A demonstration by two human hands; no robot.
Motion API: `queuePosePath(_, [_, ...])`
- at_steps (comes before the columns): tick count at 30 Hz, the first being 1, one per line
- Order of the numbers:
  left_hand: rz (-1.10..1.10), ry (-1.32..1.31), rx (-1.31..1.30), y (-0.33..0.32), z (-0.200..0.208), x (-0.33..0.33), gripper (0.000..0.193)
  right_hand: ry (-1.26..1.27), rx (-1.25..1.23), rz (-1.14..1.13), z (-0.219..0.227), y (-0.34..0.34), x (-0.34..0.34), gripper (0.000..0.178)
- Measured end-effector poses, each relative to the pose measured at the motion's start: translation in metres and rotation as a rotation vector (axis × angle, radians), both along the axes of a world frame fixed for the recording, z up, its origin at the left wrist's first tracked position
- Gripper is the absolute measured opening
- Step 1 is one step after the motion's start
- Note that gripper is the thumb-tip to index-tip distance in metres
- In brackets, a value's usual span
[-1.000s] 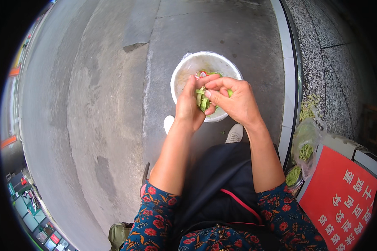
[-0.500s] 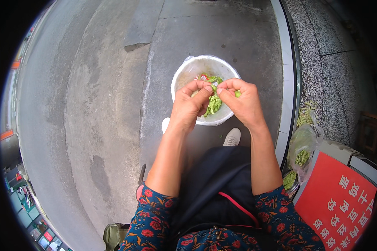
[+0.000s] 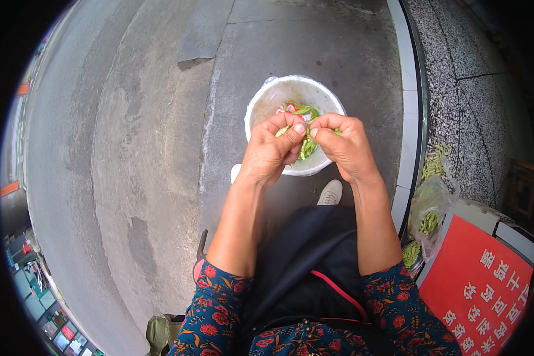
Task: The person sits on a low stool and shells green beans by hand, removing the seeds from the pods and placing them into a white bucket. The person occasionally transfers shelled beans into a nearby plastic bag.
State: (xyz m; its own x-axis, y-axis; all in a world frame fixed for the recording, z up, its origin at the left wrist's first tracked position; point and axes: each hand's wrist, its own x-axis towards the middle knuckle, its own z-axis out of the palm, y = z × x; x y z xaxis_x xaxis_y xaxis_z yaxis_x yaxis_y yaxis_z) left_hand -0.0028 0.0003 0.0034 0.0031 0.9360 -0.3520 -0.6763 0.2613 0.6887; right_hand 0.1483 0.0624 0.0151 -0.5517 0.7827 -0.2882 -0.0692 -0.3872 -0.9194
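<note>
Over a white bucket lined with clear plastic (image 3: 256, 102), my two hands meet with fingertips almost touching. My left hand (image 3: 268, 148) is closed in a pinch at a green bean pod, mostly hidden by the fingers. My right hand (image 3: 351, 148) pinches at the same pod with thumb and forefinger, and a bit of green shows beneath its curled fingers. Inside the bucket lie green pods or hulls (image 3: 308, 148) and some red-and-white scraps (image 3: 289, 108). The hands cover part of the bucket's near side.
To the right, pods (image 3: 435, 160) lie on a speckled ledge beside a clear plastic bag (image 3: 427, 199) of pods. A bowl of green beans (image 3: 411, 254) sits near a red sign (image 3: 466, 279). A white shoe (image 3: 330, 193) is by the bucket; an olive bag (image 3: 159, 335) stands lower left.
Both hands stay above the bucket, still pinching. The fingertips have shifted slightly, and the pod that showed between them is now more hidden. The view has moved a little.
</note>
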Motion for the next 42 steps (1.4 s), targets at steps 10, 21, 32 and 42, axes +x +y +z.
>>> queuePosePath(10, [0.046,-0.192,-0.008,0.002,-0.009,0.002,0.012,-0.173,0.529,-0.135,0.0,-0.005,-0.012,0.011])
queuePosePath(21, [0.111,-0.127,-0.065,0.002,-0.008,0.01,0.015,-0.347,0.883,-0.114,-0.002,-0.006,-0.011,0.022])
queuePosePath(32, [0.107,-0.051,-0.159,0.006,-0.007,0.003,0.004,0.634,-0.225,-0.08,0.006,0.01,0.011,0.013])
queuePosePath(42, [0.318,-0.623,-0.078,0.007,-0.012,-0.002,0.037,-0.036,0.146,0.048,0.009,0.001,-0.001,0.023])
